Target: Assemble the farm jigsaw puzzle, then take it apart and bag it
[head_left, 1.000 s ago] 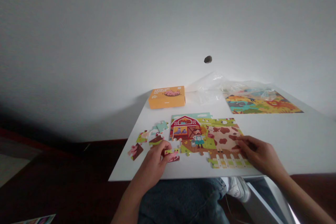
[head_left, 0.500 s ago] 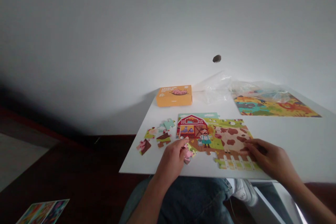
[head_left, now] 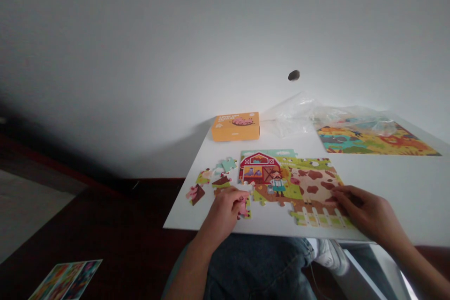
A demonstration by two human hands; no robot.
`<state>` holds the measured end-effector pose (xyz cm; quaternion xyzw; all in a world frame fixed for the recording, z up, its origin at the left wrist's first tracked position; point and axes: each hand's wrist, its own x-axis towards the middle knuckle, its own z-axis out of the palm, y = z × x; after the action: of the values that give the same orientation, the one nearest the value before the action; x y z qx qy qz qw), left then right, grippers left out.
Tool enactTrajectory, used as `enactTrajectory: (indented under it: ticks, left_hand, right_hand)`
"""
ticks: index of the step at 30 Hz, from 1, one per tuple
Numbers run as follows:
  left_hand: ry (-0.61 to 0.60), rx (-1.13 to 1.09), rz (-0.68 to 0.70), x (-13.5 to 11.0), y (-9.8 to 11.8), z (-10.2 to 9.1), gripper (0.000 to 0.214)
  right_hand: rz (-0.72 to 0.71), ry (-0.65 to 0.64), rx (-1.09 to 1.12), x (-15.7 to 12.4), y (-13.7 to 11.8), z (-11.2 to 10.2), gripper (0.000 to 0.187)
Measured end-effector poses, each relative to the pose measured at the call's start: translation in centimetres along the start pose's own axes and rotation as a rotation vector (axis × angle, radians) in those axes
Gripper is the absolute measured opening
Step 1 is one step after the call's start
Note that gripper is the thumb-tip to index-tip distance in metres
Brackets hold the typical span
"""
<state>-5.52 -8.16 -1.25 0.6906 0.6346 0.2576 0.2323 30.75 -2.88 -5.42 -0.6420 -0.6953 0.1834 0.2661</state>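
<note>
Between the fingers of my left hand [head_left: 225, 213] is a puzzle piece [head_left: 244, 208] with a pink pig on it, held just left of the joined part of a farm jigsaw puzzle [head_left: 284, 178]. That part shows a red barn, a farmer and a spotted cow. My right hand [head_left: 365, 208] rests on the puzzle's right edge by the cow, fingers bent with the tips touching it. To the left lie several loose puzzle pieces: a pink-and-brown one [head_left: 195, 193], a pale green one [head_left: 229, 164] and a yellow-green one [head_left: 204, 176].
An orange puzzle box [head_left: 235, 127] stands at the back left of the white table [head_left: 190, 218]. Clear plastic wrapping [head_left: 295, 117] lies beside it, partly over another colourful picture [head_left: 379, 143]. Printed sheets [head_left: 66, 279] lie on the dark floor.
My left hand has moved slightly left with the pig piece, which has turned and now sits farther from the barn section. My right hand stays at the puzzle's right edge.
</note>
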Motion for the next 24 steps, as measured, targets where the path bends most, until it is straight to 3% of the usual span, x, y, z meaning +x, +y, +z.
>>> enactTrajectory:
  ticks: [3,5,7,10,14,24]
  left_hand:
    - [-0.053,-0.026,0.083,-0.1,0.7,0.3,0.035]
    - [-0.024,0.017,0.072,-0.3,0.9,0.7,0.03]
    - [0.056,0.115,-0.001,-0.6,1.0,1.2,0.028]
    - [0.105,0.232,-0.138,-0.9,1.0,1.6,0.042]
    - [0.012,0.188,-0.133,-1.0,0.7,1.3,0.03]
    - [-0.136,0.08,0.044,-1.3,1.2,-0.3,0.041]
  right_hand:
    - [0.003,0.007,-0.001,0.0,0.1,0.1,0.041]
    - [0.005,0.007,0.002,0.0,0.2,0.1,0.04]
    - [0.009,0.003,0.002,0.0,0.3,0.2,0.04]
    - [0.01,-0.014,-0.005,0.0,0.4,0.2,0.041]
    - [0.017,-0.007,-0.007,-0.1,0.3,0.1,0.04]
    - [0.077,-0.032,0.011,-0.2,0.2,0.0,0.041]
